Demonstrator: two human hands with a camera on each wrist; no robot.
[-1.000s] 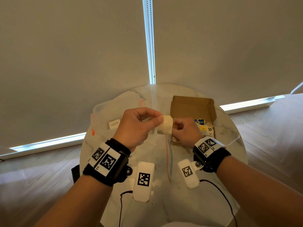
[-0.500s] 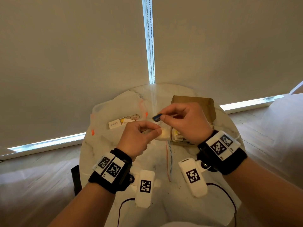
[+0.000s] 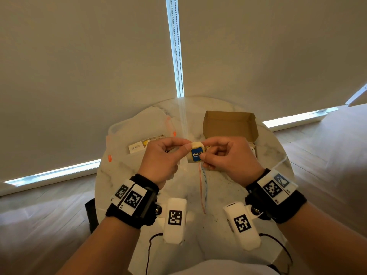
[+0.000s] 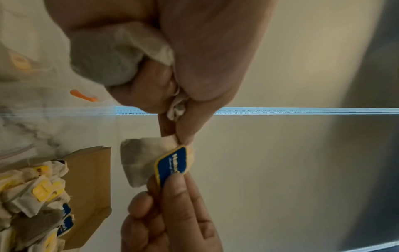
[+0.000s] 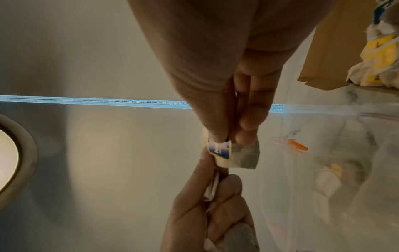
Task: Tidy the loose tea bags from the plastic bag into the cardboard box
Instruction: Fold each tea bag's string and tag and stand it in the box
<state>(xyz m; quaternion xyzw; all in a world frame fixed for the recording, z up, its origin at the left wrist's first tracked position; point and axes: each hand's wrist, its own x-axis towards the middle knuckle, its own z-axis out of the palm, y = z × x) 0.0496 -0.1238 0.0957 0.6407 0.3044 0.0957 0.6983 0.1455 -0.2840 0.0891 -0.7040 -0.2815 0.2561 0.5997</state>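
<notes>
Head view, tea bag (image 3: 195,153) held above marble table (image 3: 228,187) in front of cardboard box (image 3: 230,124), one corner pinched by left hand (image 3: 164,157), blue tag (image 3: 197,154) pinched by right hand (image 3: 228,157), plastic bag (image 3: 139,126) lying left of box.

A round white marble table (image 3: 228,187) is standing on a pale wooden floor (image 3: 35,215). Two beige roller blinds (image 3: 79,66) are hanging behind its far edge, with a bead chain (image 3: 179,56) dangling in the bright gap between them.

Dim room, daylight leaking around blinds (image 3: 79,56); edges warped.
</notes>
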